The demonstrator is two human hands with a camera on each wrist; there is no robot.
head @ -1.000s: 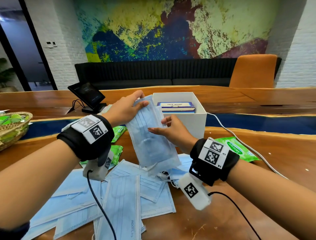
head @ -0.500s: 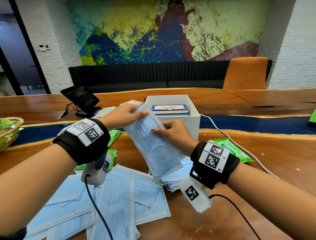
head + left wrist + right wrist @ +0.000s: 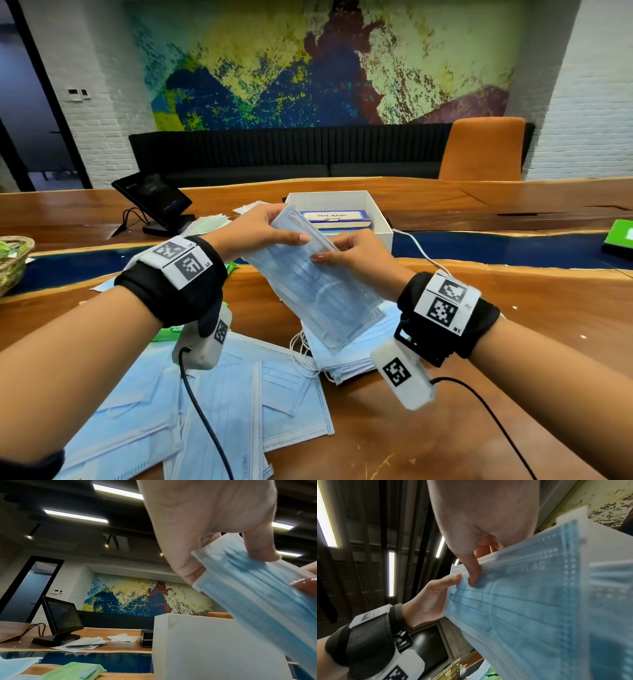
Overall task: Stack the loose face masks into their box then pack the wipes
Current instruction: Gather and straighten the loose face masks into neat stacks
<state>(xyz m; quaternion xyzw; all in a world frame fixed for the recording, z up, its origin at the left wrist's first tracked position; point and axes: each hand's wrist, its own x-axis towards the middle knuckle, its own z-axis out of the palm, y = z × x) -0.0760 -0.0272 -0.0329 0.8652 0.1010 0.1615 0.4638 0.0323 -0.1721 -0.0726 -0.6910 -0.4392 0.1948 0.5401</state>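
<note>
Both hands hold a tilted stack of blue face masks (image 3: 315,287) above the wooden table, just in front of the white box (image 3: 373,233). My left hand (image 3: 260,233) grips the stack's upper left edge (image 3: 254,585). My right hand (image 3: 352,250) pinches its upper right edge (image 3: 530,601). A blue face-mask carton (image 3: 337,219) lies inside the white box. More loose masks (image 3: 239,404) are spread on the table below, with a small pile (image 3: 346,359) under the held stack. A green wipes pack (image 3: 77,672) lies near the left wrist.
A black tablet on a stand (image 3: 154,202) sits at the back left beside scattered pale masks (image 3: 205,224). A wicker basket (image 3: 13,260) is at the far left. A white cable (image 3: 421,253) runs right of the box. A green item (image 3: 620,236) lies far right.
The held stack has tilted further to the right and my hands have drawn closer together on its upper end. The view has shifted slightly.
</note>
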